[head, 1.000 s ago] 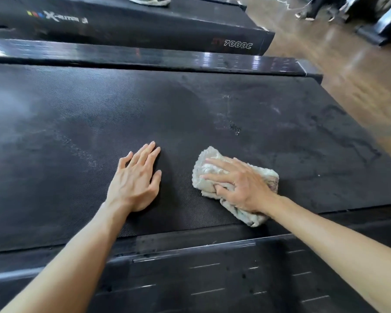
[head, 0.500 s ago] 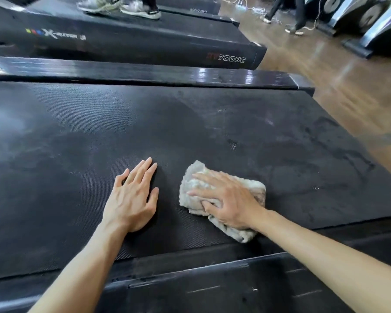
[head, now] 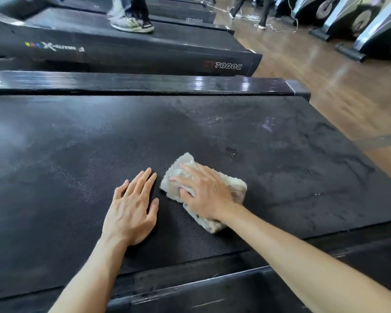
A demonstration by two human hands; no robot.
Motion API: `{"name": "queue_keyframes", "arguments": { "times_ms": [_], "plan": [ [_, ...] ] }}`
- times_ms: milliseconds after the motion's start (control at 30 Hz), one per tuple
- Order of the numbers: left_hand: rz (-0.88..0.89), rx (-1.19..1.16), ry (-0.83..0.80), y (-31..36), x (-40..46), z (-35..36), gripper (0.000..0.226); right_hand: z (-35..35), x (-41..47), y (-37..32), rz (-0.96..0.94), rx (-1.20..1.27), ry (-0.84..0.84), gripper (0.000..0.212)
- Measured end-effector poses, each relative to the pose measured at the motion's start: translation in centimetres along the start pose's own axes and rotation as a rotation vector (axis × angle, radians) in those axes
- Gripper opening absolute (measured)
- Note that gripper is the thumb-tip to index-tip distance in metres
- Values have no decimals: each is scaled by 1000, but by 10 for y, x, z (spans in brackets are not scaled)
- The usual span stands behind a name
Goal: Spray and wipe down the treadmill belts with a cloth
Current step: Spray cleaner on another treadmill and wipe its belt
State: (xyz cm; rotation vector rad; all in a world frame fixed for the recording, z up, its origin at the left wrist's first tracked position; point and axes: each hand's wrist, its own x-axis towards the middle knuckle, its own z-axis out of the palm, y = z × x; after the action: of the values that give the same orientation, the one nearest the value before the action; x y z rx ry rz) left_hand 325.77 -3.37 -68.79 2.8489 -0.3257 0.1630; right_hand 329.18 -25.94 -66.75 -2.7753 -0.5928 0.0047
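Belt [head: 81,177]: black rubbery stuff with a fine woven-looking texture, dull and dusty on the left, streaky wet marks plus a few droplets on the right
Cloth [head: 236,187]: fluffy off-white rag, folded into a rough rectangle, kinda grubby, lying on the belt's near half
Right hand [head: 203,195]: flat on top of the cloth, fingers spread and pressing down, no curled grip
Left hand [head: 131,211]: open palm flat on the belt, just beside the cloth
Side rail [head: 145,83]: glossy black, reflecting light
Next treadmill [head: 167,57]: reads "7000C" and an "X-" logo, rest too blurry; someone's sneakers [head: 131,24] on it
Floor [head: 336,98]: shiny wood

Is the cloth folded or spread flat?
Folded: the cloth is a thick, bunched pad under the right hand, layered edges showing.
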Motion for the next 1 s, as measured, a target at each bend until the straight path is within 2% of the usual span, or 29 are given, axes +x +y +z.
{"name": "queue_keyframes", "arguments": {
  "times_ms": [33,100,200,300,333,400,500,633,833,900,1000],
  "plan": [
    [2,-5,2,0,1,0,73,-4,-15,6,26,-2,30,50],
    [3,-7,12,0,0,1,73,-10,-26,33,201,-11,114,44],
    [5,-6,9,1,-1,1,73,-21,2,70,466,-45,214,37],
    [2,-7,6,1,0,0,73,-23,45,62,576,-47,223,40],
    [3,-6,1,1,-1,0,73,-18,52,52,560,-34,185,40],
    [3,-5,3,1,-1,0,73,-8,51,27,410,-19,143,39],
    [5,-3,0,1,-1,0,72,2,16,7,227,-6,146,40],
    [8,-9,2,2,-1,-1,72,-6,-38,27,328,-16,197,45],
    [8,6,-2,1,-1,1,72,-14,49,68,635,-67,225,36],
    [3,9,-3,0,-2,0,72,-11,78,61,613,-47,197,39],
    [11,9,-11,-2,1,0,73,-7,85,32,418,-38,104,35]
  ]
}}
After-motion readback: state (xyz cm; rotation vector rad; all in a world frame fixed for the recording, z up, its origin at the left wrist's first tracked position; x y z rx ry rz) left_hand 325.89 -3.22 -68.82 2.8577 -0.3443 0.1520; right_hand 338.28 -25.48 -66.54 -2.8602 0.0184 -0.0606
